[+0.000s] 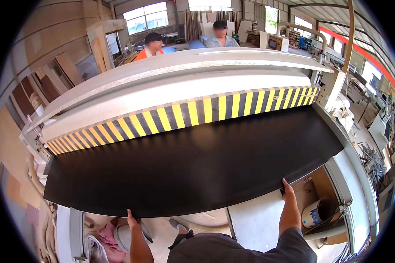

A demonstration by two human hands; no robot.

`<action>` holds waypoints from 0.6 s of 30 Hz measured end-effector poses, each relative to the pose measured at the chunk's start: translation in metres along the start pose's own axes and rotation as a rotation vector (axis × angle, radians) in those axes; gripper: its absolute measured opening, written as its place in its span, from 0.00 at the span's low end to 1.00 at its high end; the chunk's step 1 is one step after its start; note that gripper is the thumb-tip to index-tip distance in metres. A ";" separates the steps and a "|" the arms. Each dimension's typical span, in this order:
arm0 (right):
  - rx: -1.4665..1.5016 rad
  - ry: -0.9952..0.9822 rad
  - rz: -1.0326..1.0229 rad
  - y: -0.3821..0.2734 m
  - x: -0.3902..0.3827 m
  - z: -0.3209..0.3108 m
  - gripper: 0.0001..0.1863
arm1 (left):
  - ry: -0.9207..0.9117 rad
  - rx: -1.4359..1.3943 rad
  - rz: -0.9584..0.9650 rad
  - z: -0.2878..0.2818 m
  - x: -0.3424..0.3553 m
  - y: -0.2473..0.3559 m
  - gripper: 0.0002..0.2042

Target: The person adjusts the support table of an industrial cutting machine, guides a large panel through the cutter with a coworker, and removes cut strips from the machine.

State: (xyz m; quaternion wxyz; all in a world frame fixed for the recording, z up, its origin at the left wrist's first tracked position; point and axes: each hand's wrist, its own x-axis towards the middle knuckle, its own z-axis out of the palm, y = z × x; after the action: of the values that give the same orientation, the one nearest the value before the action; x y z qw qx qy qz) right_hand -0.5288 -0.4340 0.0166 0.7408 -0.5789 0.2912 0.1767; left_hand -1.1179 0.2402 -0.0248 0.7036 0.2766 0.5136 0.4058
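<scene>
A large black panel (pixel 193 162) lies across the machine, its far edge along a yellow-and-black striped guard bar (pixel 197 109). My left hand (pixel 132 221) grips the panel's near edge left of centre, thumb on top and the other fingers mostly hidden beneath. My right hand (pixel 286 189) holds the same edge farther right, also with the thumb showing on top and fingers curled under. A white beam (pixel 175 79) runs above the striped bar.
Two people (pixel 149 52) (pixel 219 39) stand behind the machine. Side rails (pixel 340 179) border the panel. Below are a white board (pixel 254 223), a bucket (pixel 316 215) and pink cloth (pixel 112 236). Leaning boards (pixel 52 79) line the left wall; metal offcuts (pixel 371 162) lie at right.
</scene>
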 end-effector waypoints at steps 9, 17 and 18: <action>0.020 0.009 -0.020 -0.011 -0.007 0.002 0.30 | 0.011 -0.008 0.034 0.012 -0.012 0.017 0.29; 0.045 0.006 0.000 -0.026 -0.022 0.009 0.28 | 0.020 -0.038 0.010 0.016 -0.021 0.028 0.30; 0.043 0.004 0.001 -0.026 -0.021 0.007 0.28 | 0.023 -0.039 0.011 0.017 -0.023 0.028 0.30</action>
State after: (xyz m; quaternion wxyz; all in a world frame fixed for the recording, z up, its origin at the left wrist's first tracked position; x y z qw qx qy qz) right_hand -0.5279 -0.4324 0.0506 0.7525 -0.5630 0.2969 0.1695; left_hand -1.1126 0.2351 0.0146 0.7009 0.2608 0.5119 0.4226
